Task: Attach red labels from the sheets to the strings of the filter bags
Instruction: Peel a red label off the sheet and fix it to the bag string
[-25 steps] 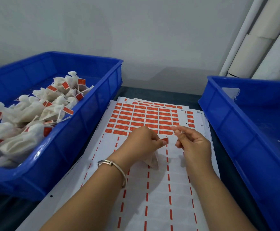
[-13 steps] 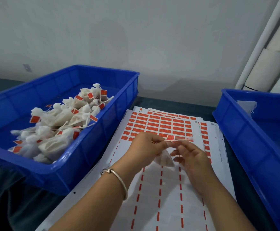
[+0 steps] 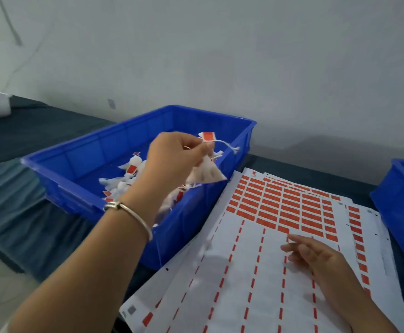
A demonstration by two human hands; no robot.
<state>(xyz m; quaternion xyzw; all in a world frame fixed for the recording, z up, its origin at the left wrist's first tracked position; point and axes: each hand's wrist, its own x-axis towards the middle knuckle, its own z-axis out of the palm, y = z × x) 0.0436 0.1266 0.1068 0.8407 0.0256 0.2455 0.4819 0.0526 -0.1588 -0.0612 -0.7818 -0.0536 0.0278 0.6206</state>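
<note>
While left hand (image 3: 172,155) fingers pinch filter bag (image 3: 207,175) over blue bin (image 3: 95,150), right hand (image 3: 316,257) fingers relaxed apart.

Left bin (image 3: 95,152) — moulded blue plastic, smooth with a slight sheen. Filter bag (image 3: 205,175) in the left hand (image 3: 172,155): thin white fibrous cloth, matt, on a twisted white string (image 3: 227,144). Label sheet (image 3: 256,280) at 5 o'clock — white paper, smooth, matt red labels (image 3: 280,207). Bracelet (image 3: 126,207): polished metal. Table cover (image 3: 28,131): dark matt cloth.
</note>
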